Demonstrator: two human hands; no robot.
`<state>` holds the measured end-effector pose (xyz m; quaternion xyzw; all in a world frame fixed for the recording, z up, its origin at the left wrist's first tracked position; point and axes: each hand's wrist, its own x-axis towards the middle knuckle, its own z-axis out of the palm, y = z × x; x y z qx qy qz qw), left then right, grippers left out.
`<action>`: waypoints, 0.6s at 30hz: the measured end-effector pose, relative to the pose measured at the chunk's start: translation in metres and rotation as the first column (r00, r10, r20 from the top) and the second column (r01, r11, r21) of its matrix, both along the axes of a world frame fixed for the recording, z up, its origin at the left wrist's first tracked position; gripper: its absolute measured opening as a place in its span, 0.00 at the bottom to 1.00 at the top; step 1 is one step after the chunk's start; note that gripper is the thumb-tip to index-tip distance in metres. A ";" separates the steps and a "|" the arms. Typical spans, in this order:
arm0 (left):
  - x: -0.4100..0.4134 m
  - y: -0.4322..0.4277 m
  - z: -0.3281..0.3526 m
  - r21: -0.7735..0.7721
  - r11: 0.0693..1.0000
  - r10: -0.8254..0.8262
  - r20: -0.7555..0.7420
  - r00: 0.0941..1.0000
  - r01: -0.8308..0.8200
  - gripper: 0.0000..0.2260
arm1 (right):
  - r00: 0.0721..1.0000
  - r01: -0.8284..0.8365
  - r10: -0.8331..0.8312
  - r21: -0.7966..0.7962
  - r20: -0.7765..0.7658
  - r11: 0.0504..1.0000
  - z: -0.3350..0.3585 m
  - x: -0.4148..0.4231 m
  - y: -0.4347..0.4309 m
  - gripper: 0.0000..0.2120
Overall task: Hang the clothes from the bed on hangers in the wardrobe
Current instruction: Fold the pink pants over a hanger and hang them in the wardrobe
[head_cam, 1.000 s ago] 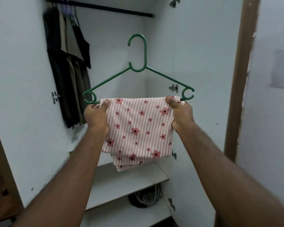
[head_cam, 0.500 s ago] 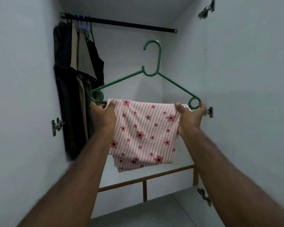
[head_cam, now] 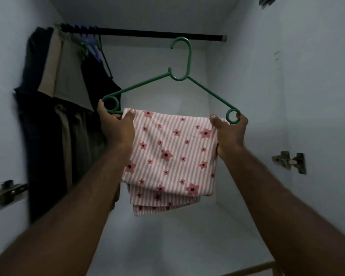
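Observation:
A green plastic hanger is held up inside the white wardrobe, its hook just below the black rail. A folded pink striped cloth with red flowers hangs over the hanger's lower bar. My left hand grips the hanger's left end and the cloth's edge. My right hand grips the right end loop and the cloth there.
Dark and beige clothes hang on blue and green hangers at the rail's left end. Metal door hinges stick out on the right wall, and another hinge on the left. The rail to the right of the hung clothes is bare.
Both hands have lifted the hanger with the cloth higher and deeper into the wardrobe; its hook now sits close under the rail. My view has tilted upward.

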<state>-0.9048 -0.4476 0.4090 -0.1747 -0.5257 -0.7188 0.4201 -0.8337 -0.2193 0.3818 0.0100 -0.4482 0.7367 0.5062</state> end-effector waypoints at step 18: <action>-0.117 0.030 0.109 -0.120 0.922 0.359 -0.099 0.928 -0.369 0.40 | 0.981 -0.160 0.167 0.084 -0.093 0.984 0.100 -0.220 0.056 0.36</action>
